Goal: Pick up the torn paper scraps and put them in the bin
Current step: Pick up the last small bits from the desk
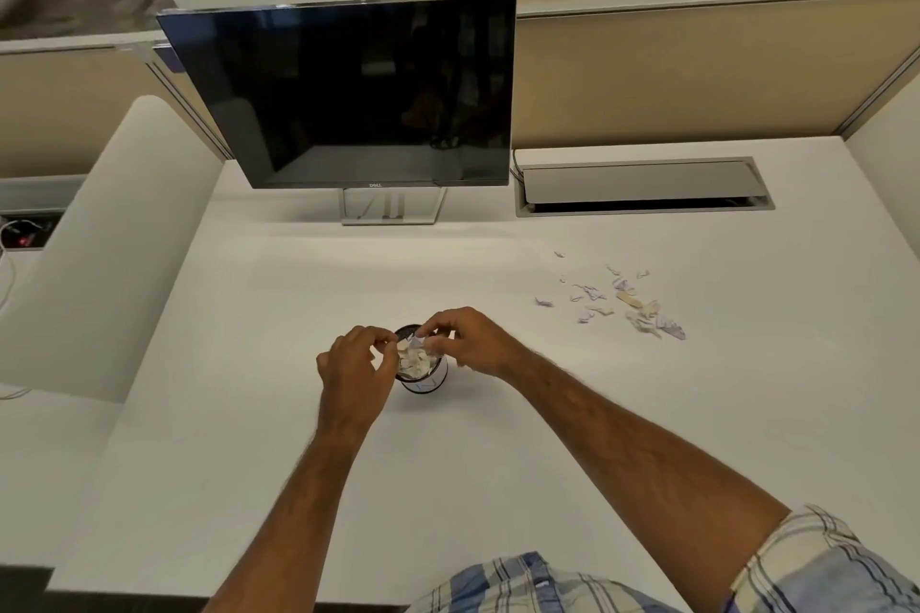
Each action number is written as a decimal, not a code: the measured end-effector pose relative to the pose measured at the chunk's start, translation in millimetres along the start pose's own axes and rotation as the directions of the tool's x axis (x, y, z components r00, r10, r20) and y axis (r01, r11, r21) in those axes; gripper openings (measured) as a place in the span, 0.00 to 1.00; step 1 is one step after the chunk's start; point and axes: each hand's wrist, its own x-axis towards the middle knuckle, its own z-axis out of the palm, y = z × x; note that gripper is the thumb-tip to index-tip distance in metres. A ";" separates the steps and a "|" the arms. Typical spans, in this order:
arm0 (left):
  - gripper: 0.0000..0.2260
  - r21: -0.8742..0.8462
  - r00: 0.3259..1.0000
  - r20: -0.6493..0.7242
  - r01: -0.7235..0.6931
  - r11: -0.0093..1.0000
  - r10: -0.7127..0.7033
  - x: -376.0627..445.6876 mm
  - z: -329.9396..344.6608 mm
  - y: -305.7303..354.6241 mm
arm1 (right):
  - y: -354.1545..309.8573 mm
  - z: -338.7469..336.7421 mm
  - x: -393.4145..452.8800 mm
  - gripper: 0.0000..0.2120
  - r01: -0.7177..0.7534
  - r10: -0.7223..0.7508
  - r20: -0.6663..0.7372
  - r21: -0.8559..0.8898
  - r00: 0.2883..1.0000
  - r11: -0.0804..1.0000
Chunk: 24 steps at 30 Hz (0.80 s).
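Over the small round bin [423,376] at mid-desk, both hands meet so scraps fall straight in: the left hand [356,363] and right hand [470,341] each curl their fingers, pinching crumpled white paper above its heaped mouth. More thin, ragged torn scraps [622,301] lie scattered well apart to the right.

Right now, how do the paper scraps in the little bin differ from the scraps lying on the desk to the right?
The scraps in the bin are heaped tightly, filling the small bin to its rim; the loose scraps on the desk lie scattered flat and spread apart. The binned ones sit between the left hand and right hand; no hand touches the desk ones. Both are small, pale, torn bits.
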 end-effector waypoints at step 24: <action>0.21 -0.174 0.832 0.523 -0.110 0.978 0.187 72.3 116.1 112.9 | 128.1 -139.7 -86.2 0.07 -0.291 0.257 -0.464 -0.003 0.848 0.957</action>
